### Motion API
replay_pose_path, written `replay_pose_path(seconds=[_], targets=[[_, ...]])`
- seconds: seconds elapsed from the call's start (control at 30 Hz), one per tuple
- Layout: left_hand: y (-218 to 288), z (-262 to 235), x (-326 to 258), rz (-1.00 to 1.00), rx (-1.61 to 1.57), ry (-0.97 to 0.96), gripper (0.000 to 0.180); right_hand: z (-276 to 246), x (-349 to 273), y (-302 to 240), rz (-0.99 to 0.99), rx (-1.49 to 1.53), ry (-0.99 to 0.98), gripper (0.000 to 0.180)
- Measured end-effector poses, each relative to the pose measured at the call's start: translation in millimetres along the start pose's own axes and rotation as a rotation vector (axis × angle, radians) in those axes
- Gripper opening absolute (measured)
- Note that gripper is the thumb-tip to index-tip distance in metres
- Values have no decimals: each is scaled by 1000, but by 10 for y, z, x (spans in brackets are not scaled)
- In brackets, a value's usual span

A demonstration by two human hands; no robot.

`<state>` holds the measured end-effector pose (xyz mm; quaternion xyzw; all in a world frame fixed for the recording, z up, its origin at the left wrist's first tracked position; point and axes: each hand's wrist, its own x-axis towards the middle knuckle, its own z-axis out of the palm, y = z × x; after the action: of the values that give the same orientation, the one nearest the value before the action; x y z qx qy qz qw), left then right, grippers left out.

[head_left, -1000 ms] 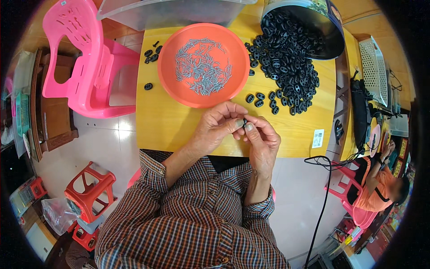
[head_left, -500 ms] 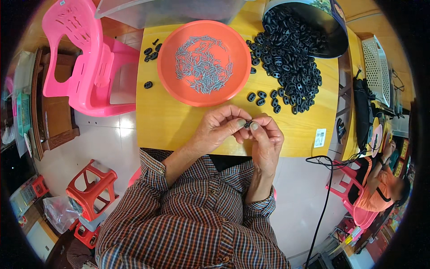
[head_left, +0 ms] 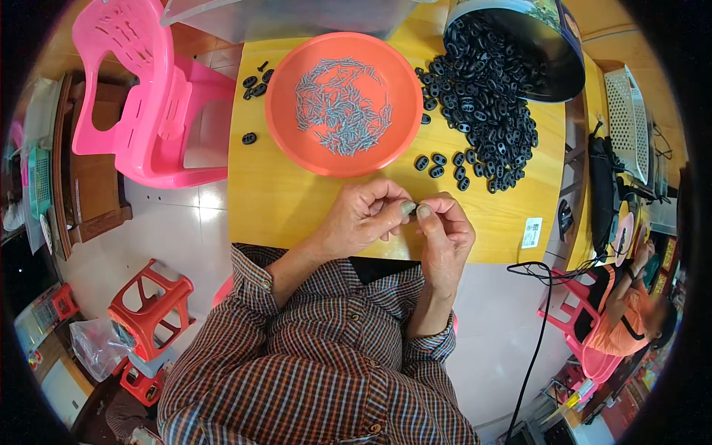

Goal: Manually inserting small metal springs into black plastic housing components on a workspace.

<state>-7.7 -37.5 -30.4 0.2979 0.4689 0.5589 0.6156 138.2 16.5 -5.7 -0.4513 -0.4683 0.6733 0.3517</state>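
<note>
My left hand (head_left: 363, 216) and my right hand (head_left: 449, 231) meet above the table's near edge, thumbs and fingers pinched. Between the fingertips shows a sliver of a small black part (head_left: 416, 208), mostly covered by my right thumb and fingers. Whatever my left fingertips hold is hidden. Just beyond my hands stands a round orange basin (head_left: 278, 133) with many small grey screw-like pieces (head_left: 345, 111) spread in it. To its right, black oval pieces with two holes (head_left: 493, 141) spill in a heap from a tipped bucket (head_left: 571, 70).
Several loose black pieces (head_left: 250, 138) and a dark screw (head_left: 262, 66) lie left of the basin on the yellow table (head_left: 297, 215). A clear plastic bin (head_left: 289, 18) stands behind. A pink chair (head_left: 137, 111) is at left. A black cable (head_left: 545, 319) hangs at right; another person (head_left: 623, 311) sits beyond.
My fingertips have drawn slightly apart, my right hand shifting a little right. Less of the black part shows between them now. The view has shifted slightly.
</note>
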Motion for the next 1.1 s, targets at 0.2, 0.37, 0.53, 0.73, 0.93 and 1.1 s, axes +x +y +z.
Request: replay_pose_path(seconds=[0.2, 0.37, 0.53, 0.73, 0.93, 1.1], targets=[[1, 6, 20, -64, -82, 111, 14, 17, -3, 13, -154, -129, 1, 6], [7, 6, 18, -65, -104, 126, 14, 46, -35, 23, -185, -228, 46, 6], [7, 7, -4, -52, -102, 70, 10, 56, -74, 3, -112, -184, -7, 6], [28, -29, 12, -42, -179, -14, 10, 27, -59, -48, 139, 16, 13, 11], [-40, 9, 31, 170, -58, 11, 13, 13, -31, -8, 203, 212, 48, 12], [78, -46, 92, 615, 511, 82, 22, 31, -32, -15, 198, 258, 21, 12]])
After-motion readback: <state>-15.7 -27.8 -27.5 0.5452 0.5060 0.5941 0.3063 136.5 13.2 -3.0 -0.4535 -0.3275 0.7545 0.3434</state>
